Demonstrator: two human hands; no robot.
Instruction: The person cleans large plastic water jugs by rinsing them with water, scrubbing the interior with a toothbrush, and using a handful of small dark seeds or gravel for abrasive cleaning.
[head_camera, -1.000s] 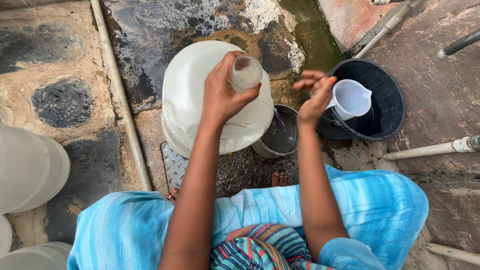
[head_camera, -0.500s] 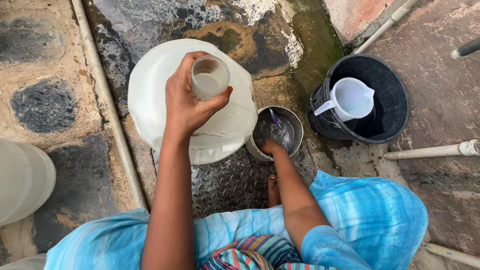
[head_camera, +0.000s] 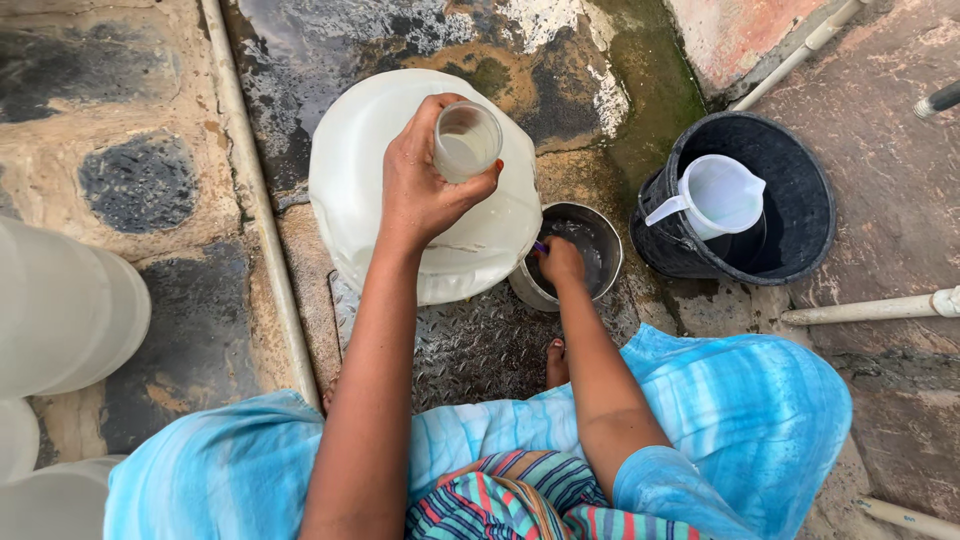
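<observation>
Reaching down now, the right hand (head_camera: 560, 262) is dipping into the steel pot (head_camera: 570, 255), fingers curled on something small and purple, while the left hand (head_camera: 425, 190) is gripping the neck of the big pale jug (head_camera: 420, 250), rinsing seemingly still underway.

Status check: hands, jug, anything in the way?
Left hand grips the neck of the big white jug. Right hand reaches into the steel pot. Black bucket with white pitcher sits alongside, apart.
</observation>
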